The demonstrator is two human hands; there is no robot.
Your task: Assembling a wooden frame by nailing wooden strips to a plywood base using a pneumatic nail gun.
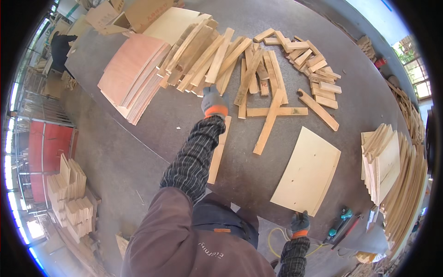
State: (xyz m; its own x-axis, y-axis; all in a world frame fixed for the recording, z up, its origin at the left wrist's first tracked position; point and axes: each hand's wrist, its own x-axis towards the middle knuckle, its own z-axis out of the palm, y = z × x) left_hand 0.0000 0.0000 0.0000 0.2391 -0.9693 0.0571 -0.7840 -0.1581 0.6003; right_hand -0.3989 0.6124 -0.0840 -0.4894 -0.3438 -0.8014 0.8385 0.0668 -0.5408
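Observation:
My left hand [214, 100], in a grey glove with an orange cuff, reaches far over the dark table. Its fingers close at the near end of a pale wooden strip [219, 56], which lies on top of a row of similar strips. My right hand [300, 223], gloved alike, is down at the table's near edge. Its fingers pinch the near corner of a thin plywood panel [308, 171] lying flat. A single wooden strip [219, 150] lies partly hidden under my left forearm.
Loose wood blocks [318, 74] curve across the far right. Crossed strips [269, 121] lie mid-table. Stacked plywood sheets [131, 69] and a cardboard box [145, 11] stand far left. At right are a teal power tool [340, 222] and more stacked boards [385, 159].

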